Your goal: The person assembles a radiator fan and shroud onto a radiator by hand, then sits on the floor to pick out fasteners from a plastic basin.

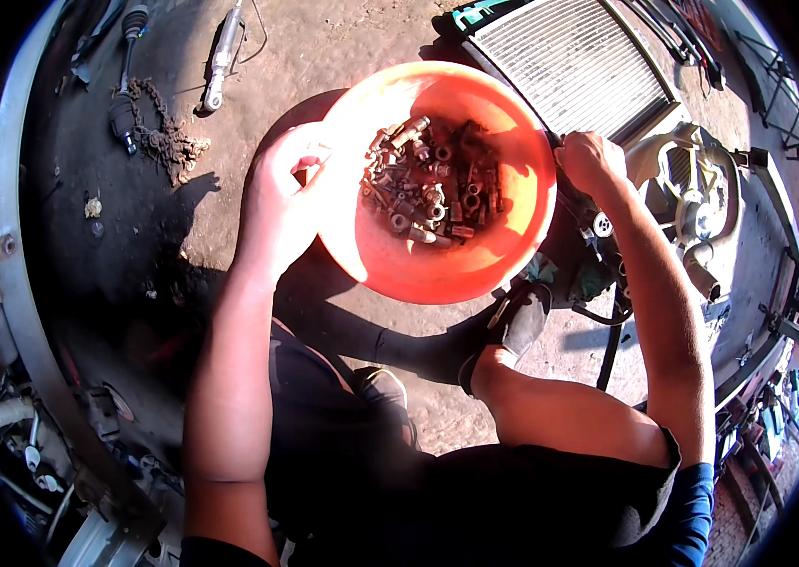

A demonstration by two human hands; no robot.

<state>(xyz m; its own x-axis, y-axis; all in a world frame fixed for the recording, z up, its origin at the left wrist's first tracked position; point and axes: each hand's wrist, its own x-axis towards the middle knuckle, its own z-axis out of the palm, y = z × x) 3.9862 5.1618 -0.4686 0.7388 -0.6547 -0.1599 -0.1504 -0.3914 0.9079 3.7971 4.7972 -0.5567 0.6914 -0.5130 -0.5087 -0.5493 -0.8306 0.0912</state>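
The left hand (288, 175) grips the left edge of an orange basin (398, 276), and the right hand (592, 161) closes on its right edge. Metal parts (409, 180), bolts and sockets among them, lie heaped inside, half in bright sun, half in shadow. Beyond the basin's upper right stands a radiator (565, 64); a rusty chain (171, 142) lies on the ground (291, 42) at left. Two shoes (524, 321) show below.

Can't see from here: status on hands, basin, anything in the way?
Left hand, right hand gripping opposite sides of orange basin. Metal hardware loose inside. Radiator close at upper right, possible snag.
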